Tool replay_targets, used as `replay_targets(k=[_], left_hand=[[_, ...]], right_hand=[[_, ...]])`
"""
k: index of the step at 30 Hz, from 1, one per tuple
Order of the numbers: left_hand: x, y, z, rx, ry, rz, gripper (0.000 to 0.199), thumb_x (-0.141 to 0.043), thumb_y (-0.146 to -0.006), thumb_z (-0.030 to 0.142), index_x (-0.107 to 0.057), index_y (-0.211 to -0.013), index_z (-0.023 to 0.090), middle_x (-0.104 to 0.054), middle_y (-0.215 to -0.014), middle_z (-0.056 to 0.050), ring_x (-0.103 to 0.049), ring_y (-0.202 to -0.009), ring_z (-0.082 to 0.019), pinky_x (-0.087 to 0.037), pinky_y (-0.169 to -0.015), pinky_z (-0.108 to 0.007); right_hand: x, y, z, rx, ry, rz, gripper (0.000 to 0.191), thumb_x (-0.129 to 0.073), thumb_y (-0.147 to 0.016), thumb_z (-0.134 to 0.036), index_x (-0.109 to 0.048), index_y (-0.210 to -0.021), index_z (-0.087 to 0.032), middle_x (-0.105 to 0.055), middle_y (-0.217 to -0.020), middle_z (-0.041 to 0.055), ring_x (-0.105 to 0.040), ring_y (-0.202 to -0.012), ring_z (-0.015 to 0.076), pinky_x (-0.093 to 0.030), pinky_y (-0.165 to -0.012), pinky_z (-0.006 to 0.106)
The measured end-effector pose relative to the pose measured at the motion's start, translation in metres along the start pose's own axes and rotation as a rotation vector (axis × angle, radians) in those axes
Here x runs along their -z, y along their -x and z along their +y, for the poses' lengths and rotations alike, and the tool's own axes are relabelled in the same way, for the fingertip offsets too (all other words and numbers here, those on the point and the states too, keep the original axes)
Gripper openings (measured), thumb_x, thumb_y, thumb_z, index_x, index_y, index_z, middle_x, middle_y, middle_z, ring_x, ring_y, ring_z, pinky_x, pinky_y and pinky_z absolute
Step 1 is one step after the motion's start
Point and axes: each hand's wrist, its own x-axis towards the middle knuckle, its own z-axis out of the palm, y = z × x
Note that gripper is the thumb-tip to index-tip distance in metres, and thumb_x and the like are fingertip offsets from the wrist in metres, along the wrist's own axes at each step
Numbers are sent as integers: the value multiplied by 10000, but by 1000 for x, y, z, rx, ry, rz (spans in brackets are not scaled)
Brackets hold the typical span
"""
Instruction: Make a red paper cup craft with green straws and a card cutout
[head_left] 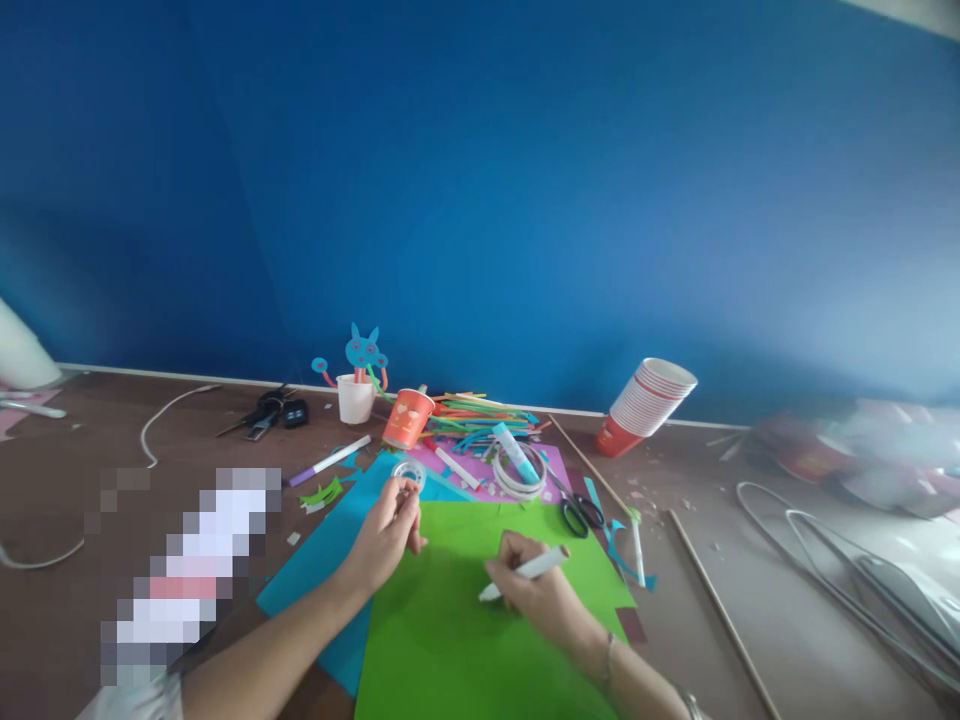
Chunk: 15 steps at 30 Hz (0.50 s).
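Note:
My right hand (529,585) holds a white marker (547,563) low over a large green paper sheet (435,640). The marker lies slanted, one end toward the lower left. My left hand (386,535) is closed in a pinch at the sheet's upper left edge; what its fingertips hold, if anything, is too small to tell. Just behind those fingertips lies a clear tape roll (409,472) on blue paper (307,585), which extends out from under the green sheet.
Behind the papers are a white cup with a blue paper figure (363,350), a tilted red cup (409,418), pipe cleaners (487,418) and a glue stick (516,452). Black scissors (577,515), stacked cups (649,400) and a wooden stick (720,610) stand or lie rightward. Keys (262,415) lie left.

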Motion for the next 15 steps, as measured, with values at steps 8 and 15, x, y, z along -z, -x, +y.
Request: replay_targets(k=[8, 15], left_hand=[[2, 0, -3, -26, -17, -9, 304, -508, -836, 497, -468, -946, 217, -468, -587, 103, -483, -448, -86, -571, -618, -326], [2, 1, -2, -35, -20, -17, 298, -495, -848, 493, -470, -946, 213, -463, -601, 98, -486, -446, -83, -574, -620, -329]], right_hand=[[-8, 5, 29, 25, 35, 34, 263, -696, -716, -318, -499, -572, -219, -555, -487, -23, -474, -415, 119, -312, -347, 220], [-11, 5, 23, 7, 85, 41, 222, -652, -712, -255, -493, -562, -220, -548, -494, -31, -483, -422, 115, -312, -359, 218]])
